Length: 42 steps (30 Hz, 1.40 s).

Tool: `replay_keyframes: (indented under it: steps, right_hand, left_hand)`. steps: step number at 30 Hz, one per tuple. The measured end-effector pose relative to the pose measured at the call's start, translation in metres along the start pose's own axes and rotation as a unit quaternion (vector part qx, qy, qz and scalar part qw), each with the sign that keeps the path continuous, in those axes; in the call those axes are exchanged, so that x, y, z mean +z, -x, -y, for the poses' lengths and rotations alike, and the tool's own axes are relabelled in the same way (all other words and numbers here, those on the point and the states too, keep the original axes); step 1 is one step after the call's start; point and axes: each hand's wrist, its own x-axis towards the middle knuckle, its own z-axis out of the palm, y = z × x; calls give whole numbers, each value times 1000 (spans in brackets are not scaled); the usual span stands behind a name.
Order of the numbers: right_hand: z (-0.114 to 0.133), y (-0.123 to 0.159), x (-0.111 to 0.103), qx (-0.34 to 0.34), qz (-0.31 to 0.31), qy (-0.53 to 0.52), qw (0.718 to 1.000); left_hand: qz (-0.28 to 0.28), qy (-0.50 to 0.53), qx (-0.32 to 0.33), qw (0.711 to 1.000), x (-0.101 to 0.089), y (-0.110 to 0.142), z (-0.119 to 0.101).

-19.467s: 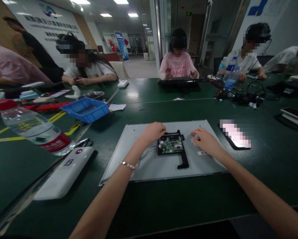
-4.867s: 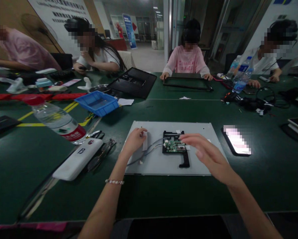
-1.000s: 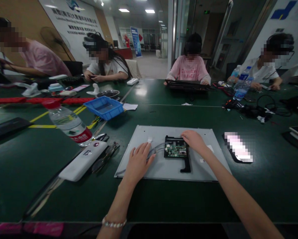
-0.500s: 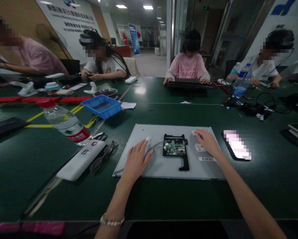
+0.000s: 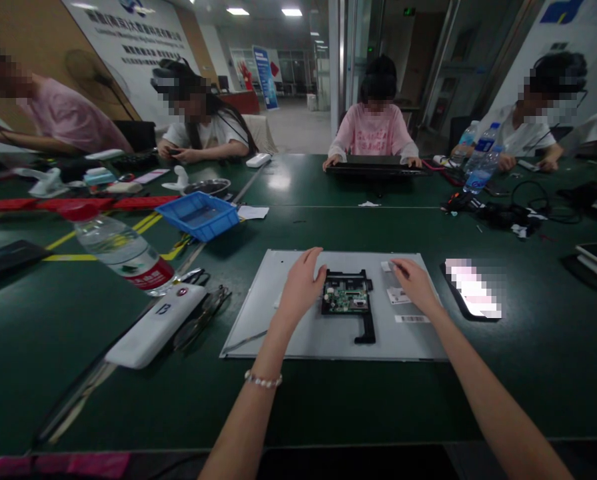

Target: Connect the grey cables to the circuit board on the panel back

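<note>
A flat grey panel (image 5: 258,300) lies on the green table. Mounted near its middle are a black bracket (image 5: 368,327) and a green circuit board (image 5: 347,301). My left hand (image 5: 302,285) is over the panel just left of the bracket, thumb apart from the fingers, holding nothing visible. It hides most of the grey cable (image 5: 246,341) that runs to the panel's left corner. At the panel's right side my right hand (image 5: 416,285) is closed in a pinch at a small white tape-like piece (image 5: 387,266). White labels (image 5: 398,296) lie beneath that hand.
A phone (image 5: 471,290) lies right of the panel. To the left are a white power bank (image 5: 156,327), glasses (image 5: 203,317), a tilted water bottle (image 5: 121,250) and a blue tray (image 5: 198,217). Several people sit around the table; one across has a dark flat panel (image 5: 373,167).
My left hand has moved right and away from me, off the cable to the bracket's left edge. My right hand stays pinched at the white piece. The view shifted slightly.
</note>
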Motion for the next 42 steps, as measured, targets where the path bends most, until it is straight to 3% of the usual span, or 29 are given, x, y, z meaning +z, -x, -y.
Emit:
replay_keyframes:
  steps: [3, 6, 10, 13, 20, 32, 38, 42]
  right_hand:
    - [0, 0, 0, -7, -1, 4, 1000]
    - [2, 0, -1, -4, 4, 4, 1000]
    - [3, 0, -1, 4, 11, 6, 1000]
    - [3, 0, -1, 3, 13, 6, 1000]
    - [2, 1, 0, -8, 29, 18, 999]
    - [5, -4, -3, -26, 51, 19, 998]
    - [1, -3, -2, -18, 54, 13, 998]
    - [1, -2, -3, -14, 47, 9, 999]
  left_hand:
    - [32, -9, -4, 999, 17, -24, 19]
    - [69, -17, -5, 997, 20, -37, 48]
    - [114, 9, 34, 993, 4, -36, 83]
    - [171, 61, 22, 983, -12, -30, 101]
    - [295, 185, -4, 937, -24, -25, 124]
    - [279, 210, -23, 937, -25, -23, 128]
    - [201, 117, -4, 973, -21, -23, 119]
    - [143, 19, 35, 989, -22, -22, 92]
